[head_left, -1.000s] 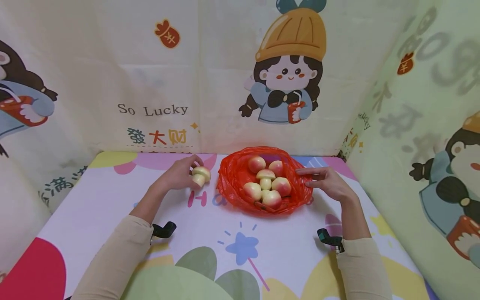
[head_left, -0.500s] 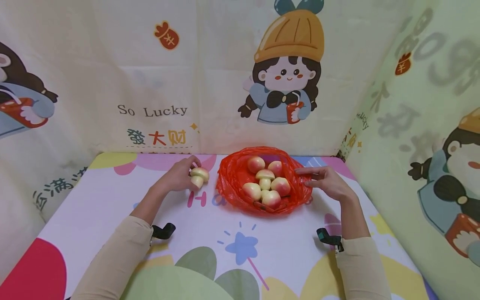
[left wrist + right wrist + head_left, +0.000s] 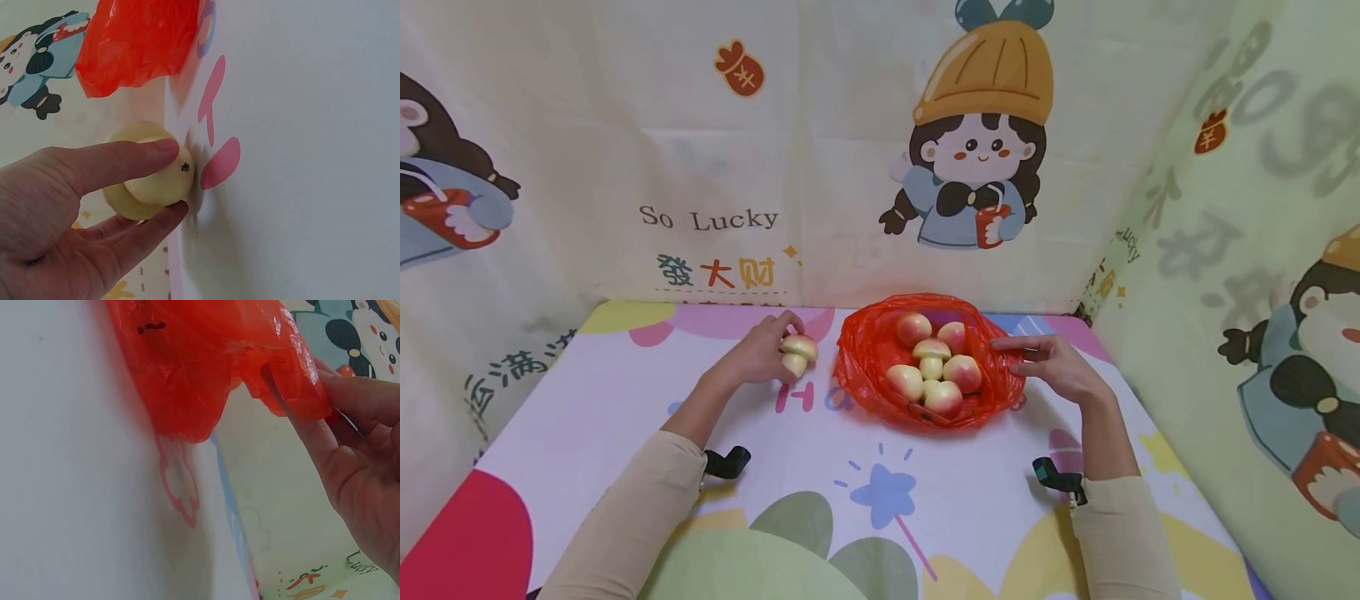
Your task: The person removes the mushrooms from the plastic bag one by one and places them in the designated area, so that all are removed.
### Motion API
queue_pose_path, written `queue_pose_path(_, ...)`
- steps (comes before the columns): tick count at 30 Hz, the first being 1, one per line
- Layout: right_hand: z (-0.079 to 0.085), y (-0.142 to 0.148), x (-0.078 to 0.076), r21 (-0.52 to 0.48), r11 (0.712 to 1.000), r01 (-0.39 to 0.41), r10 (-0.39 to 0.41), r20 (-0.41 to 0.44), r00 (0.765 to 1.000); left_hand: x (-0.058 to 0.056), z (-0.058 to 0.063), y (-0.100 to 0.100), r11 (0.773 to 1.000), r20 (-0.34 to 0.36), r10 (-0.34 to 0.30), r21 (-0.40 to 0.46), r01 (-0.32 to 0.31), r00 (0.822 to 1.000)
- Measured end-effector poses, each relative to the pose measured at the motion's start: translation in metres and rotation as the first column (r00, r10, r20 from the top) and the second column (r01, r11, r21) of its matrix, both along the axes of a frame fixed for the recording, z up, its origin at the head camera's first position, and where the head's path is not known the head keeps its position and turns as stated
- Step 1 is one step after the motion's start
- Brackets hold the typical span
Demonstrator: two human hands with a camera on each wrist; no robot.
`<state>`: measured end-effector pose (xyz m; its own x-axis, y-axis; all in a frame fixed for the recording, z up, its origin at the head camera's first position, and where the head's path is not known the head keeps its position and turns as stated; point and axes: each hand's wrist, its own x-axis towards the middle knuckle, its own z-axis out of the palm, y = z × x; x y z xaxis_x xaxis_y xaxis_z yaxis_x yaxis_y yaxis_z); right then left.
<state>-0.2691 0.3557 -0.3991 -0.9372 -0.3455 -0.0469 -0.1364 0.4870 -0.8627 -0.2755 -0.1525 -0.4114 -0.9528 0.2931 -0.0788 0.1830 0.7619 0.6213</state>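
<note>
In the head view my left hand (image 3: 758,352) pinches a toy mushroom (image 3: 799,347), with a cream stem and a pink-tinged cap, left of the bag. The left wrist view shows the thumb (image 3: 128,164) on one side of the mushroom (image 3: 164,181) and fingertips on the other; its stem end is close to the tabletop. A red plastic bag (image 3: 861,385) lies spread with its mouth upward. Several similar mushrooms (image 3: 931,357) sit inside it. My right hand (image 3: 1060,364) holds the bag's right rim between thumb and fingers, where the right wrist view shows the film (image 3: 290,381) gathered.
A printed cloth (image 3: 805,467) with colourful shapes covers the table. Behind it hangs a cream patterned curtain (image 3: 835,167), and another patterned sheet (image 3: 1187,275) stands along the right side. Black wrist cameras (image 3: 727,462) sit at both sleeve cuffs.
My left hand and the mushroom have shifted very slightly left and nearer to me. The right hand keeps its hold on the rim, and the bag stays in place.
</note>
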Motion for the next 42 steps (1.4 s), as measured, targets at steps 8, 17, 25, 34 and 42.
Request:
queue_pose_path(8,-0.002,0.0025,0.0014,0.009,1.0,-0.012,0.012,0.0,1.0,0.001,-0.0039,0.0024,1.0,-0.008,-0.011,0.009,0.011,1.0)
queue_pose_path(17,-0.0002,-0.0003,-0.0001,0.009,1.0,-0.018,0.018,0.006,1.0,0.001,-0.0031,0.002,1.0,0.024,0.008,0.002,-0.008,1.0)
queue_pose_path(25,0.001,-0.0008,-0.0028,0.007,1.0,-0.012,0.012,0.016,1.0,-0.0004,-0.0023,-0.0002,1.0,0.009,-0.013,-0.016,0.013,1.0)
queue_pose_path(34,0.0002,0.0011,-0.003,-0.001,1.0,-0.006,0.006,0.016,1.0,-0.0016,0.0003,-0.0007,0.999,0.015,-0.035,-0.032,0.035,0.999)
queue_pose_path(42,-0.0033,0.0035,-0.0018,-0.001,1.0,0.0,0.0,0.02,1.0,-0.0036,0.0018,0.0004,0.998,0.03,-0.036,-0.055,0.038,0.999)
